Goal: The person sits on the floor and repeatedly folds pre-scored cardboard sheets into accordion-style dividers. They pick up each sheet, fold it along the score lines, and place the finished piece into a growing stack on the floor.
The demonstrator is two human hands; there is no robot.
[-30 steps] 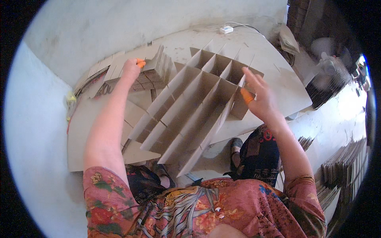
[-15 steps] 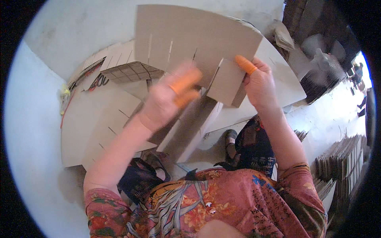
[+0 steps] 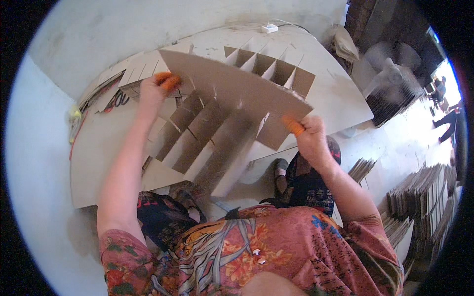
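A long brown cardboard sheet is held across in front of me, slanting down to the right. My left hand, with orange coverings on its fingertips, pinches the sheet's left end. At the other end my right hand, likewise wearing orange finger coverings, grips the sheet near its lower right corner. Several cardboard cross strips stand side by side under the sheet and meet its lower edge; whether every slot is engaged I cannot tell. Behind it, a cardboard divider grid with open cells rests on the table.
Slotted cardboard pieces are stacked at the table's back left, beside dark-handled scissors. A white box with a cable lies by the wall. To the right are a fan and cardboard stacks on the floor. The table has a rounded edge.
My left hand has moved left and closed on the sheet's left end. The sheet has come down and tipped, with the cross strips spread beneath it. The grid behind has come into view.
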